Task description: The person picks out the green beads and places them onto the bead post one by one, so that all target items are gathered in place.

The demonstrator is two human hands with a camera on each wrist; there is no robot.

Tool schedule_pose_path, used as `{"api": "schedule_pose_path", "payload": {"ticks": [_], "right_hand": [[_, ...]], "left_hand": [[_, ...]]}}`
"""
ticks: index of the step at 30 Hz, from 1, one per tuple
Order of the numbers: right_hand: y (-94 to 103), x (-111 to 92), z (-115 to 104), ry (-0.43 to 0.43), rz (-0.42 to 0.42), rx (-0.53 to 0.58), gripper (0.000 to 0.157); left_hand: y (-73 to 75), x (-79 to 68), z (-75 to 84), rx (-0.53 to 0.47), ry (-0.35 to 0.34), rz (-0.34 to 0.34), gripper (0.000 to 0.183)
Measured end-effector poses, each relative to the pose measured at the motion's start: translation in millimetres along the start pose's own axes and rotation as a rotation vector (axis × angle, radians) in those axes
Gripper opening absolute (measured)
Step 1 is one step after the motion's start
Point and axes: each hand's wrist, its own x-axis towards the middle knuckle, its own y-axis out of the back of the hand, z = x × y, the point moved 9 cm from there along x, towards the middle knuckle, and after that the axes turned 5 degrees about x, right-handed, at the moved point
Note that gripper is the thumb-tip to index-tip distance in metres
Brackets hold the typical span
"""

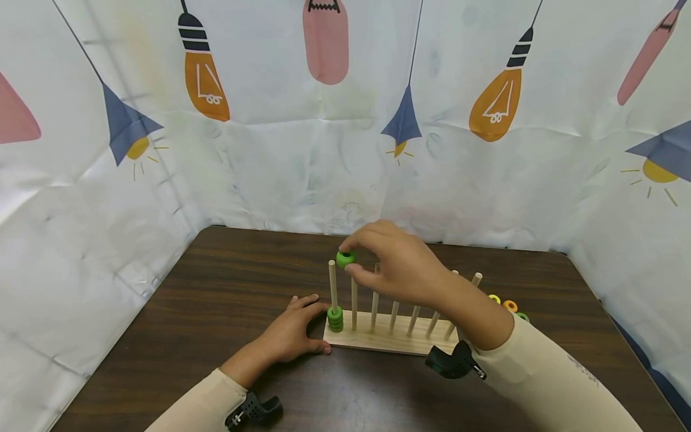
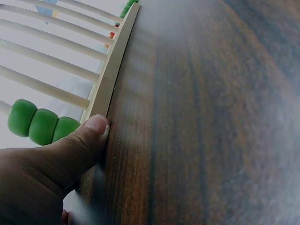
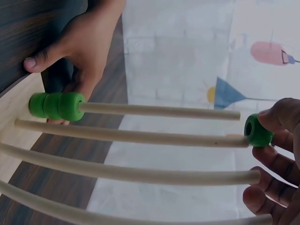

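Right hand (image 1: 399, 264): pinches a green bead (image 1: 345, 263) between thumb and fingertips, high over the left part of the wooden base (image 1: 378, 338); remaining fingers bent, near the tip of the third peg (image 1: 375, 311) in the right wrist view.
Held bead: right at the tip of the second peg (image 1: 354, 306), hole turned towards it; cannot tell whether touching or apart.
Left hand (image 1: 291, 330): grips the left end of the wooden base, with thumb against the front corner and other fingers towards the back, partly hidden behind the bead stack in the right wrist view.
Bead stack (image 1: 335, 319): three green beads in contact around the first peg (image 1: 332, 285), down at the wooden base, just beside the left hand.
Peg row (image 1: 414, 320): seven pale wooden pegs along the base, some partly covered by the right hand and forearm.
Loose beads: yellow (image 1: 494, 297), orange (image 1: 510, 306) and green (image 1: 522, 316), close together past the right end of the base.
Tabletop (image 1: 243, 270): dark, wood-grained, under base and left hand.
Cuffs: cream, each with a black wrist device (image 1: 452, 362).
Backdrop (image 1: 302, 174): white, creased, printed with orange bulbs and blue lamps.
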Motion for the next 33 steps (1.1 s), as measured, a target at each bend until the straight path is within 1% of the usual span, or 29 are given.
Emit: {"api": "schedule_pose_path", "payload": {"ticks": [4, 12, 20, 28, 33], "right_hand": [[-2.1, 3, -3, -0.009, -0.016, 0.012, 0.018], [-5.5, 9, -9, 0.021, -0.012, 0.015, 0.017], [-10.3, 14, -10, 0.032, -0.017, 0.010, 0.016], [-14.2, 16, -9, 0.019, -0.031, -0.006, 0.017], [-14.5, 12, -4, -0.030, -0.055, -0.023, 0.023]], "left_hand": [[0.1, 0.0, 0.4, -0.001, -0.006, -0.001, 0.077], [-0.1, 0.2, 0.0, -0.006, -0.008, -0.004, 0.077], [0.3, 0.9, 0.0, 0.000, -0.008, -0.005, 0.077], [0.2, 0.7, 0.0, -0.006, -0.006, -0.008, 0.077], [-0.5, -0.3, -0.7, -0.009, 0.006, -0.017, 0.078]]}}
